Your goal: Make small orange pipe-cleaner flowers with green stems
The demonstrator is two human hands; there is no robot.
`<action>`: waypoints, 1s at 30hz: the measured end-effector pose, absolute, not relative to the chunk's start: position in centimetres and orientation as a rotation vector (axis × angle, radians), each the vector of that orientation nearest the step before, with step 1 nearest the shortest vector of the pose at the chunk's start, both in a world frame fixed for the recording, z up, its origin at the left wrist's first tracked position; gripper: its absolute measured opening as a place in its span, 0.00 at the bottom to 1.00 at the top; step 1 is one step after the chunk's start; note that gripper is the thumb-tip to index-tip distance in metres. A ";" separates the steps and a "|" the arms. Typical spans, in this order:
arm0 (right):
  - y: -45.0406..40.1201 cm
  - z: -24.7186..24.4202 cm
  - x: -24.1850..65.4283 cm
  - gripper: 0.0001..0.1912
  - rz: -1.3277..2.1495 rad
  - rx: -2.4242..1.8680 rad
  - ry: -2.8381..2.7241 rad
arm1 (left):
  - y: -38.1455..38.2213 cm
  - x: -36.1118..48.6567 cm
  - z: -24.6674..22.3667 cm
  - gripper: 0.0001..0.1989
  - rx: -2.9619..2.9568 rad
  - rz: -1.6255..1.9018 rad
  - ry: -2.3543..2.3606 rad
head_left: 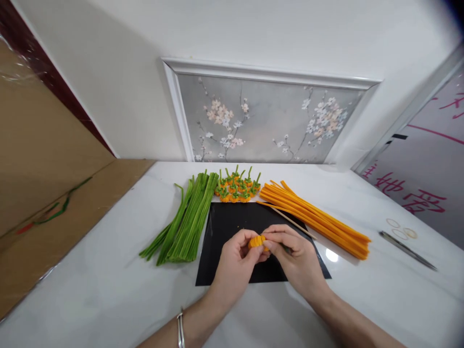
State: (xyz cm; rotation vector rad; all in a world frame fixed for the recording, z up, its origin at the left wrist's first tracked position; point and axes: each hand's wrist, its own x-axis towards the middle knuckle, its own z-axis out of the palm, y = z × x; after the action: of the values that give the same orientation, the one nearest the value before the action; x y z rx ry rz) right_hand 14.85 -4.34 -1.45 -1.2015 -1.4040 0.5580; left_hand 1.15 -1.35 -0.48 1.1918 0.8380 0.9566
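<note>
Between my two hands is a small orange pipe-cleaner pumpkin (pixel 256 241), ridged and rounded, held above a black mat (pixel 226 222). My left hand (pixel 237 253) pinches it from the left with thumb and fingers. From the right, the closed fingertips of my right hand (pixel 292 251) press on it too. A bit of green shows under the right fingers, too hidden to make out. Behind the mat stand several finished-looking orange pumpkins (pixel 234 197) with green tops and upright stems.
Green pipe cleaners (pixel 192 222) lie bundled left of the mat, orange pipe cleaners (pixel 315 220) to its right. A thin wooden stick (pixel 295 224) crosses the mat's upper right corner. Tweezers (pixel 408 250) and several rubber bands (pixel 400 234) lie far right. Cardboard (pixel 72 212) borders the left.
</note>
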 end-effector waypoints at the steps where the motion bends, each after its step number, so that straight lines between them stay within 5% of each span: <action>1: -4.3 -1.4 14.8 0.08 0.562 -1.198 -1.398 | -1.4 1.2 -0.4 0.08 1.177 0.955 0.838; 5: -4.1 -1.2 15.2 0.07 0.637 -1.212 -1.349 | -1.1 1.0 -0.2 0.11 1.088 0.887 0.820; 9: -4.0 -1.2 16.3 0.20 0.873 -1.327 -1.379 | -0.8 0.5 0.2 0.14 1.047 0.832 0.797; 16: -4.3 -1.0 16.5 0.12 0.568 -1.467 -1.617 | -0.2 -0.2 -0.4 0.28 1.467 0.798 0.817; 30: -4.7 -0.5 16.4 0.16 0.470 -1.437 -1.816 | -0.1 -0.8 0.4 0.09 2.012 0.794 0.864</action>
State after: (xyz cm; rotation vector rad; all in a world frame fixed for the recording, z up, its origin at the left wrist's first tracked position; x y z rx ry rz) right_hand 16.45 -4.65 -0.52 -1.4366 -1.8159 0.4701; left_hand -0.79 -0.11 0.38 2.0123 0.8636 0.7943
